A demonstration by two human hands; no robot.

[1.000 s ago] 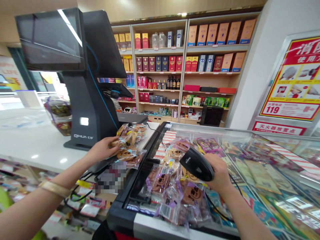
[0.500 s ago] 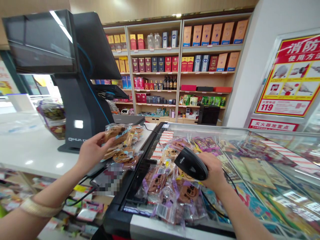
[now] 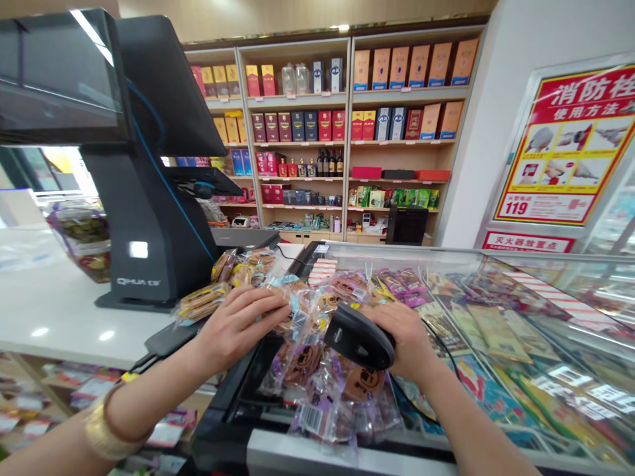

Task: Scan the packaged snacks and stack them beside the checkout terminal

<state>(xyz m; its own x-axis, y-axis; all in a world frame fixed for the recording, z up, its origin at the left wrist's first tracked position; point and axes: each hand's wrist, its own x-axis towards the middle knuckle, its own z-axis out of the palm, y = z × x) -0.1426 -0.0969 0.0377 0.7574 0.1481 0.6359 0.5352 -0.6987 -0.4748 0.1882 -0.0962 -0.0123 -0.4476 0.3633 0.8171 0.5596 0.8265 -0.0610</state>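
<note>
My left hand (image 3: 243, 324) is closed on a clear-wrapped packet of round brown cookies (image 3: 292, 297), fingers over its near side. The packet is at the far left of the pile on the glass-topped case. My right hand (image 3: 407, 337) grips a black handheld barcode scanner (image 3: 360, 338), its head just right of that packet. Below the scanner lie several purple-marked cookie packets (image 3: 327, 403), some with barcodes showing. More packets with yellow and blue marks (image 3: 253, 264) lie behind my left hand, and one stack (image 3: 201, 303) rests left of it.
A dark point-of-sale terminal (image 3: 149, 198) stands on the white counter (image 3: 64, 311) at left, beside a clear jar (image 3: 84, 238). The glass-topped case (image 3: 540, 410) holds packaged goods. The scanner's black cord (image 3: 449, 354) trails near my right wrist. Shelves of boxes (image 3: 297, 99) line the back wall.
My left hand has moved right, from the packets by the terminal to the pile near the scanner, with a cookie packet in it. The scanner remains in my right hand. The view has shifted slightly.
</note>
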